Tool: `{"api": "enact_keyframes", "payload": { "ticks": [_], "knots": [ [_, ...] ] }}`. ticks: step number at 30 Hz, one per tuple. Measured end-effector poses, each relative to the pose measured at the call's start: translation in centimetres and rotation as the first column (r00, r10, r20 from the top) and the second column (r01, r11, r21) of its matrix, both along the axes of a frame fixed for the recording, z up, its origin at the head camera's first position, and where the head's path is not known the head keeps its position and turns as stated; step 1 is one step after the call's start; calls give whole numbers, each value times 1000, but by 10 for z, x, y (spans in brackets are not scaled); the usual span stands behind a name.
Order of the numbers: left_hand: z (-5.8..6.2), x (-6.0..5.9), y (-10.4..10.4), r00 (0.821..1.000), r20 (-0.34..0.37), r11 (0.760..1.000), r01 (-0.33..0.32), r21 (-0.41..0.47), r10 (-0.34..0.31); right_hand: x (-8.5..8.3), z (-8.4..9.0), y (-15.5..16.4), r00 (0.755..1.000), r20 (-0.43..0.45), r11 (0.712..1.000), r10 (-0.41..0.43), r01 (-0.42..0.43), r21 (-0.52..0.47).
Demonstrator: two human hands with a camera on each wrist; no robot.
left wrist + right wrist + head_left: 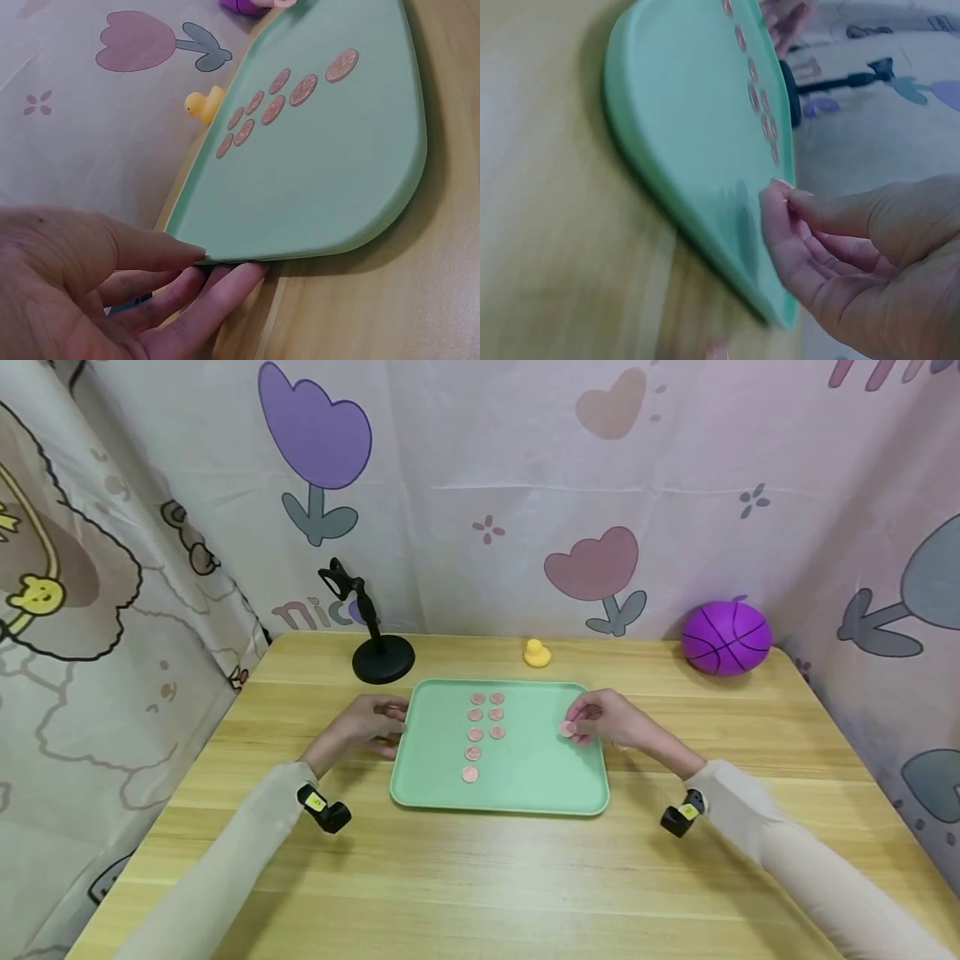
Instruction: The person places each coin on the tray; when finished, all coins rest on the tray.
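Note:
A pale green tray [540, 768] lies on the wooden table. Several round copper-coloured coins [470, 774] form two columns on its left half, the left column longer. At the tray's left edge is my left hand [370, 723]; in the left wrist view its thumb [169, 251] rests on the rim, the fingers lower against the outside. Over the tray's right side, my right hand [606, 718] pinches one coin [567, 728] between thumb and fingertips. The right wrist view hides most of that coin behind the fingers.
Behind the tray stand a black stand with a round base [383, 658], a yellow toy duck [536, 653] and a purple ball [726, 638]. A printed curtain [450, 560] hangs along the table's back edge and both sides.

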State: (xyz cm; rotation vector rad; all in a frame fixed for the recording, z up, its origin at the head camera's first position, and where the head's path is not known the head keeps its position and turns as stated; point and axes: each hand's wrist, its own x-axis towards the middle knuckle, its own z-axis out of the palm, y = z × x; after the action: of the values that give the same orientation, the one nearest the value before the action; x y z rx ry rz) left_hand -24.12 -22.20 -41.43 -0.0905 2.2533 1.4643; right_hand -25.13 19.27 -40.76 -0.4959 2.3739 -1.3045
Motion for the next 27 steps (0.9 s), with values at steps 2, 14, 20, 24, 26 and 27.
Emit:
{"api": "enact_keyframes", "payload": {
  "ticks": [2, 14, 20, 24, 26, 27],
  "knots": [
    [-1, 0, 0, 1000, -8, 1000, 7, -2, -7, -1, -2, -12, 1000, 24, 1000, 10, -10, -19],
    [3, 3, 6, 998, -46, 999, 29, -20, -30, 3, -8, -67, 994, 93, 997, 64, -60, -38],
    [3, 4, 8, 996, -72, 998, 52, -29, -54, 4, -12, -79, 995, 71, 998, 65, -64, -19],
    [4, 6, 8, 996, -75, 998, 52, -34, -54, 5, -12, -88, 995, 46, 996, 85, -85, 2],
    [5, 6, 7, 996, -76, 998, 51, -34, -53, 4, -13, -93, 994, 34, 994, 105, -106, 28],
    [5, 6, 6, 996, -77, 998, 51, -34, -53, 4, -13, -95, 994, 29, 993, 110, -111, 42]
  ]
}}
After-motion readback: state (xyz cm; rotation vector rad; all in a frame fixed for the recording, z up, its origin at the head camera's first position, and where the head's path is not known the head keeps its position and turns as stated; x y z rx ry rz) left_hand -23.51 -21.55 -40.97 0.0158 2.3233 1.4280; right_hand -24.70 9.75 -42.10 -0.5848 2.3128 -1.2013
